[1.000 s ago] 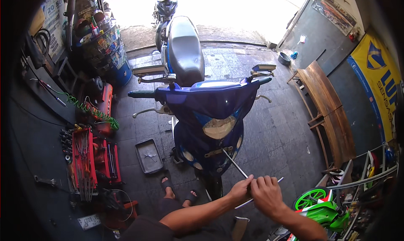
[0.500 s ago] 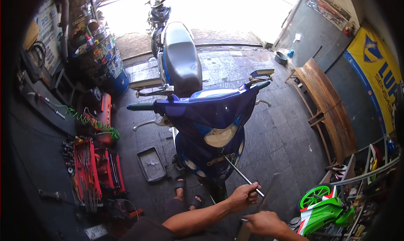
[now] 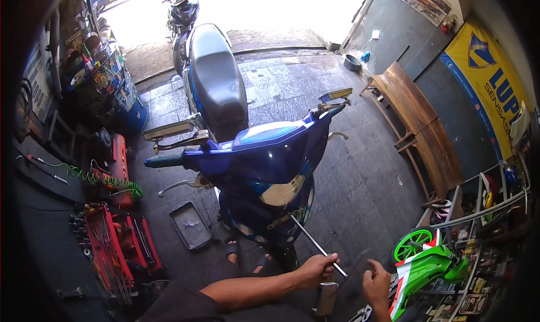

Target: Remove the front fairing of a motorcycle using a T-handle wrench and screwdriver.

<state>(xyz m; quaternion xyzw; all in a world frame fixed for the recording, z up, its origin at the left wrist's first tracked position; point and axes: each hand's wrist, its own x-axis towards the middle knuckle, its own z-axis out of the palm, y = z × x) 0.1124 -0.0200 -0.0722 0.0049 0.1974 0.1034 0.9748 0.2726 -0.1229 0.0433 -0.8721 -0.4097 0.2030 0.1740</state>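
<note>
My left hand [image 3: 319, 268] grips a long metal rod [image 3: 312, 237], thumb on top. The rod runs diagonally from the lower front of a blue scooter [image 3: 253, 159], where it meets a small bracket [image 3: 278, 223], down past my hand to a darker end. My right hand [image 3: 376, 282] is raised just right of that end, index finger bent forward and fingers apart, with nothing visible in it. Below my left hand is a pale rectangular object [image 3: 325, 299] that I cannot make out.
A red tool chest [image 3: 115, 246] and grey tray [image 3: 190, 223] lie left; a red compressor [image 3: 119, 159] and blue drum [image 3: 129, 111] stand behind. Right are a wooden bench [image 3: 424, 136] and green miniature motorbike [image 3: 427, 265]. Another motorbike [image 3: 183, 9] stands at the bright doorway.
Both hands were together on the rod and a crossbar. My right hand has let go, dropped, then risen with fingers apart; the crossbar no longer shows clearly. The view has shifted.
</note>
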